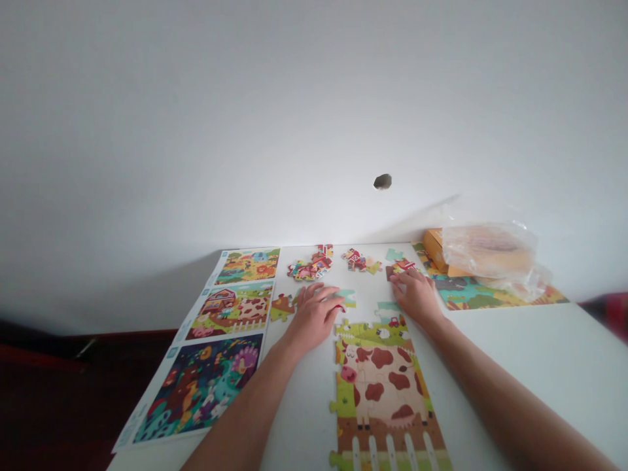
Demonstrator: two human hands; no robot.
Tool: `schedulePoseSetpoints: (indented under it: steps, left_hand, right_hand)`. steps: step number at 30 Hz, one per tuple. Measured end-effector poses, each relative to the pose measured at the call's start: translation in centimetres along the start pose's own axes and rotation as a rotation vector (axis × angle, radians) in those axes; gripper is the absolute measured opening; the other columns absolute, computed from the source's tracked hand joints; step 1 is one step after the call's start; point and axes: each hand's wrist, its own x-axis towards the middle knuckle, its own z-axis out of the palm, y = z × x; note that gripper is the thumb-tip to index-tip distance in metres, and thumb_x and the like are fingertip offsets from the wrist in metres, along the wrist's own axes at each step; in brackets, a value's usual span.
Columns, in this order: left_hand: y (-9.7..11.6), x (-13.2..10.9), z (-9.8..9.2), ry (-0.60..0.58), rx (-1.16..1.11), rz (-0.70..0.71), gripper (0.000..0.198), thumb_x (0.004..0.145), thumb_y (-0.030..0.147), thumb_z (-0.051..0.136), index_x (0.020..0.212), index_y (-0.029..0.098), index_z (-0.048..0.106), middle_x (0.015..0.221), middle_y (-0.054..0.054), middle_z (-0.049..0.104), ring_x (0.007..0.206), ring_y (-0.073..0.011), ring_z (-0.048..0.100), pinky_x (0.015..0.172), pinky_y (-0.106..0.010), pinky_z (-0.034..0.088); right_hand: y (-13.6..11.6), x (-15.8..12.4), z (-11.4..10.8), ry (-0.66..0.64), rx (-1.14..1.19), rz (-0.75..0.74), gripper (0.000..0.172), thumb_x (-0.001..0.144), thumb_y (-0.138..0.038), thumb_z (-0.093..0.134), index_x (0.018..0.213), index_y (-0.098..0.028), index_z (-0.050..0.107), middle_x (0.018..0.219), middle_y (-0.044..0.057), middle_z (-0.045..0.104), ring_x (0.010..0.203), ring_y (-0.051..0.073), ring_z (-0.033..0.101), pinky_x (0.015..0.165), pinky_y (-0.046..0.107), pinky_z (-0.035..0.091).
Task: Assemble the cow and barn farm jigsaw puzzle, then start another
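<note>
A partly built cow puzzle point(383, 392) lies on the white table point(530, 366) in front of me. My left hand point(314, 313) rests flat on the table just above the puzzle's upper left corner, fingers stretched over a pale green piece point(347, 297). My right hand point(416, 293) lies palm down at the puzzle's upper right, fingertips on a red-and-brown piece point(400, 267). Loose pieces point(311, 267) and another small cluster point(360, 260) sit farther back. An orange-brown piece point(282, 306) lies left of my left hand.
A reference sheet point(220, 327) with three pictures lies along the table's left edge. At the back right, a crumpled clear plastic bag point(490, 252) covers an orange box point(434, 248) on another colourful sheet point(471, 294). A white wall with a small dark mark point(383, 182) rises behind.
</note>
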Motion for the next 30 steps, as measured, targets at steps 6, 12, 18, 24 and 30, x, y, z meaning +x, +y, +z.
schedulePoseSetpoints:
  steps: [6,12,18,24,30]
  left_hand:
    - [-0.06,-0.02,0.03,0.004,-0.012,-0.001,0.031,0.091,0.015,0.056,0.111,0.031,0.074,0.126,0.0,0.068,0.124,-0.0258,0.049,0.112,-0.051,0.036]
    - [-0.03,-0.01,-0.02,-0.021,0.004,-0.008,0.03,0.092,0.016,0.056,0.112,0.029,0.074,0.127,0.0,0.067,0.124,-0.0269,0.048,0.112,-0.053,0.035]
    - [-0.03,-0.03,-0.03,-0.022,0.007,-0.003,0.03,0.092,0.016,0.056,0.112,0.029,0.073,0.128,0.0,0.067,0.124,-0.0268,0.048,0.112,-0.052,0.034]
    - [-0.09,-0.03,-0.04,0.006,-0.004,0.009,0.03,0.091,0.016,0.056,0.111,0.031,0.074,0.126,0.0,0.067,0.122,-0.0257,0.05,0.112,-0.05,0.035]
    - [-0.13,-0.03,-0.1,-0.016,0.004,0.004,0.031,0.092,0.017,0.055,0.112,0.031,0.074,0.127,-0.001,0.067,0.123,-0.0254,0.05,0.113,-0.053,0.033]
  right_hand:
    - [-0.01,-0.03,0.04,-0.001,0.002,-0.005,0.02,0.089,-0.024,0.057,0.099,-0.024,0.074,0.101,0.006,0.069,0.101,0.024,0.06,0.09,0.037,0.036]
    - [-0.01,-0.03,0.08,-0.011,0.0,-0.008,0.02,0.09,-0.024,0.056,0.1,-0.024,0.073,0.101,0.006,0.068,0.101,0.024,0.06,0.09,0.037,0.036]
    - [-0.27,-0.09,-0.18,-0.007,-0.008,-0.008,0.019,0.09,-0.024,0.056,0.099,-0.023,0.073,0.101,0.006,0.068,0.102,0.023,0.06,0.09,0.036,0.036]
    - [-0.31,-0.02,-0.27,-0.023,-0.003,-0.008,0.02,0.09,-0.025,0.056,0.099,-0.023,0.073,0.101,0.006,0.069,0.101,0.023,0.06,0.091,0.036,0.036]
    - [-0.38,-0.07,-0.44,-0.029,0.0,-0.003,0.021,0.089,-0.026,0.055,0.098,-0.023,0.074,0.101,0.007,0.069,0.102,0.025,0.059,0.092,0.037,0.037]
